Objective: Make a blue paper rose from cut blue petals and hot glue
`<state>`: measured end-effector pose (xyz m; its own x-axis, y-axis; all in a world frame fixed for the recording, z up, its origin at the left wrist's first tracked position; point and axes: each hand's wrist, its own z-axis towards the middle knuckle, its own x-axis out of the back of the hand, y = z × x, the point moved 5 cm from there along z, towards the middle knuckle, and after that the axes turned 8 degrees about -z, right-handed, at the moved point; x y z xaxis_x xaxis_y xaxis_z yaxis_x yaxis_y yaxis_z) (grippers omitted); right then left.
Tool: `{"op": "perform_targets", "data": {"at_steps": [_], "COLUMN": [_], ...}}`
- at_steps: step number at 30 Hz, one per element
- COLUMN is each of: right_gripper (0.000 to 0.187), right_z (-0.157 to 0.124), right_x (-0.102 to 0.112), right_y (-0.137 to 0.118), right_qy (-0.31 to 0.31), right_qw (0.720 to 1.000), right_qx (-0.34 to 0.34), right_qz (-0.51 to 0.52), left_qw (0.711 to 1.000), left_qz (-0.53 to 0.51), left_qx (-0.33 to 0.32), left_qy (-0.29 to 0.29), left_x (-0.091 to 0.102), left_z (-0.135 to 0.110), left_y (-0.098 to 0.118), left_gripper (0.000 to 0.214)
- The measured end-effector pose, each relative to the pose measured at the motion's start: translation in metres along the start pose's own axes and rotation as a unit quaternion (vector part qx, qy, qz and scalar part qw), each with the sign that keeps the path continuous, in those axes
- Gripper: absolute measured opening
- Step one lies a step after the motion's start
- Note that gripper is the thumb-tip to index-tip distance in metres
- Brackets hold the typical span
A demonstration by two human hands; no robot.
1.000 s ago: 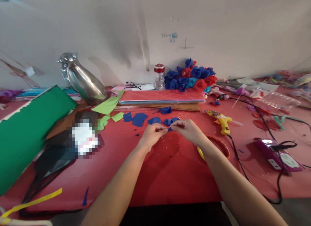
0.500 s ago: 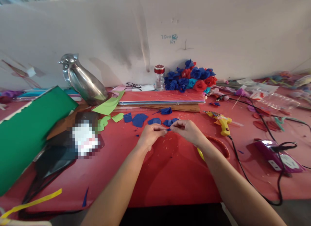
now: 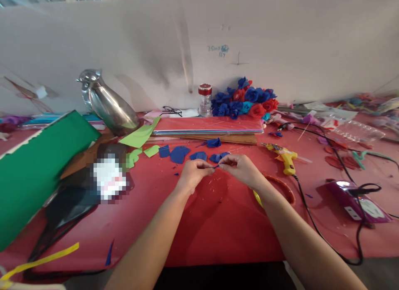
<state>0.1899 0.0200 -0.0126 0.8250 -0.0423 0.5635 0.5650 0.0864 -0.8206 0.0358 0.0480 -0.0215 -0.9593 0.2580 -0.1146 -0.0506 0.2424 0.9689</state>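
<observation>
My left hand [image 3: 195, 173] and my right hand [image 3: 238, 168] meet over the middle of the red table [image 3: 218, 236]. Between their fingertips they pinch a small blue paper piece [image 3: 216, 166], mostly hidden by the fingers. Just beyond my hands lie blue paper petals [image 3: 179, 154], some flat and some curled. A gathered blue paper flower piece [image 3: 213, 143] rests behind them. Partly behind my right forearm is a pair of scissors with orange-red handles [image 3: 285, 186]; a yellow part [image 3: 257, 197] shows by the arm.
A yellow glue gun [image 3: 285, 157] with a black cord lies right, near a purple power box [image 3: 358, 200]. At the back stand a steel jug [image 3: 109, 105], a glass jar [image 3: 205, 100] and blue and red paper flowers [image 3: 246, 99]. Green board [image 3: 40, 169] fills the left.
Almost nothing differs. My hands keep the same pinch on the blue paper piece, with only a slight shift of the fingertips and of the whole view.
</observation>
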Motion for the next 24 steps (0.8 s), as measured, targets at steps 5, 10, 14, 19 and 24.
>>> {"op": "perform_targets", "data": {"at_steps": [5,10,14,19,24], "right_gripper": [0.012,0.013,0.013,0.023,0.021], "right_z": [0.0,0.002,0.002,-0.003,-0.008], "right_x": [-0.001,0.008,0.009,-0.024,-0.038], "right_y": [-0.003,0.005,0.008,-0.01,-0.019], "right_qy": [0.021,0.094,0.125,0.02,0.017], "right_qw": [1.0,0.993,0.985,0.985,0.988], "right_qx": [0.021,-0.005,-0.028,0.001,0.008], "right_qz": [0.006,0.072,0.115,0.172,0.156], "left_qw": [1.0,0.997,0.957,0.902,0.884], "left_qz": [0.002,-0.082,-0.267,-0.398,-0.434], "left_qx": [-0.029,-0.003,0.112,0.167,0.173], "left_qy": [0.006,0.011,0.007,0.003,-0.013], "left_x": [0.0,0.002,0.0,-0.008,-0.014], "left_z": [0.0,0.002,0.004,0.001,-0.002], "left_y": [0.002,0.0,-0.009,-0.015,-0.022], "left_gripper": [0.008,0.011,0.015,0.013,0.014]}}
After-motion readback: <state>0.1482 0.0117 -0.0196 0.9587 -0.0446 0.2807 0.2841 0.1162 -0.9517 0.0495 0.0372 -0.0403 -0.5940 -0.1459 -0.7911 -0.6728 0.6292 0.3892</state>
